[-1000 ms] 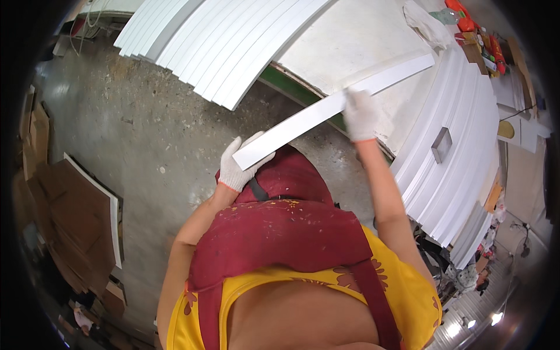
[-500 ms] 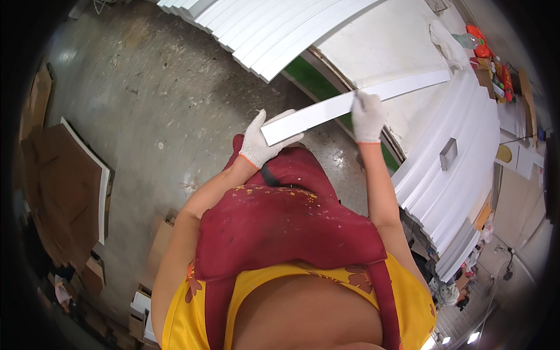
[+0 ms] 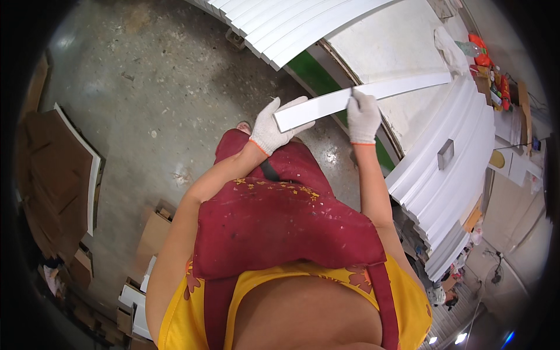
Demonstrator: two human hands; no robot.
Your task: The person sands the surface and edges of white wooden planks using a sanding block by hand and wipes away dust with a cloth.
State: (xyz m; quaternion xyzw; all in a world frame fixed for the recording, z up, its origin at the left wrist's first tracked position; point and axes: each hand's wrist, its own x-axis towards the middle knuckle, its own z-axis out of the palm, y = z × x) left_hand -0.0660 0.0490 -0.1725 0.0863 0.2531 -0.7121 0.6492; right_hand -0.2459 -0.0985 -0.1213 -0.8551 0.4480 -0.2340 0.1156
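I hold a long white flat board (image 3: 402, 88) out in front of me, level above the floor and the table edge. My left hand (image 3: 271, 127), in a white knit glove with an orange cuff, grips the board's near left end. My right hand (image 3: 363, 115), gloved the same way, is closed on the board near its middle. The board's far end reaches over the white table (image 3: 396, 46). I wear a dark red apron over a yellow top.
White boards lie stacked at the top (image 3: 291, 26) and in a long pile at the right (image 3: 455, 169), with a small grey block (image 3: 445, 154) on it. Red and orange tools (image 3: 484, 55) sit at the table's far corner. Brown panels (image 3: 52, 175) and cardboard lean at left on the concrete floor.
Both hands have carried the white board to the right and further out over the table; the view has shifted so the board stacks sit higher in the picture.
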